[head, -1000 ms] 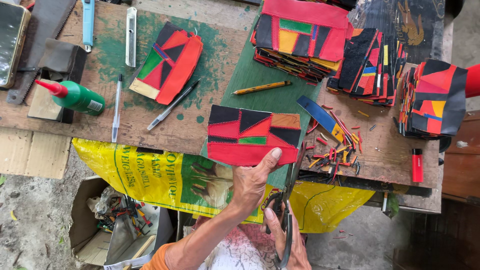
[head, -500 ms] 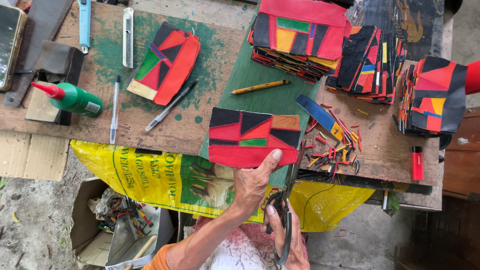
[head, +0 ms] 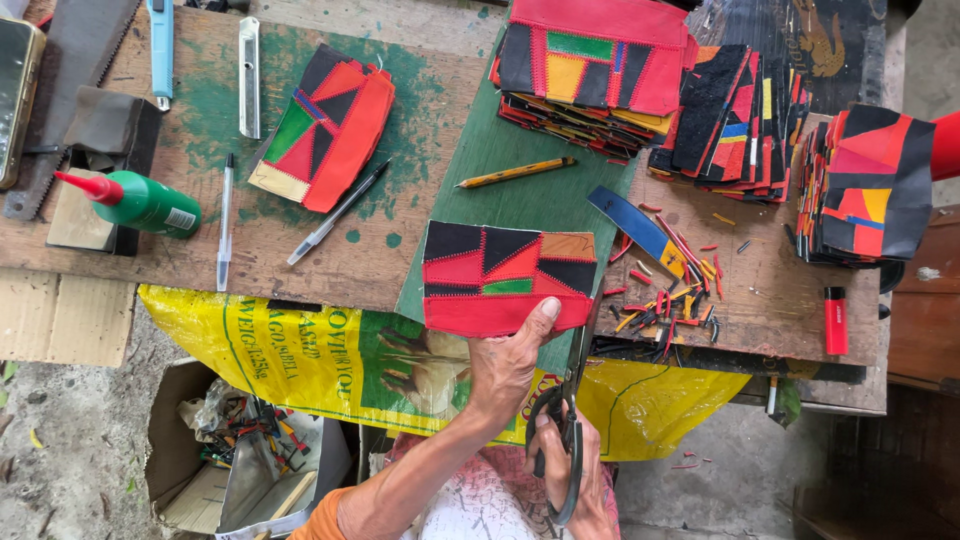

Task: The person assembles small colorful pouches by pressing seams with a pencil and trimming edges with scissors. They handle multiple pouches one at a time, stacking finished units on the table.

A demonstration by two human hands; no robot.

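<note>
Left hand (head: 510, 365) fingers grip the patchwork piece (head: 505, 275) at the worktop (head: 330, 250) edge; right hand (head: 575, 470) fingers, closed through the handles, hold scissors (head: 568, 420) at its right end.

My left hand (head: 510, 365) pinches the lower edge of a stitched patchwork panel of red, black, green and brown leather (head: 507, 277), which lies flat on a green board (head: 515, 200) atop the worn wooden counter (head: 400, 240), while my right hand (head: 572, 470) grips black-handled scissors (head: 568, 415) whose blades point up at the panel's right corner. Just right of the panel lie a blue leather strip (head: 635, 225) and a scatter of red and yellow trimmings (head: 670, 300), with a yellow pencil (head: 515, 173) above. Stacks of similar patchwork pieces (head: 595, 65) sit along the far edge, and a green glue bottle with a red nozzle (head: 135, 200) rests at the left.
</note>
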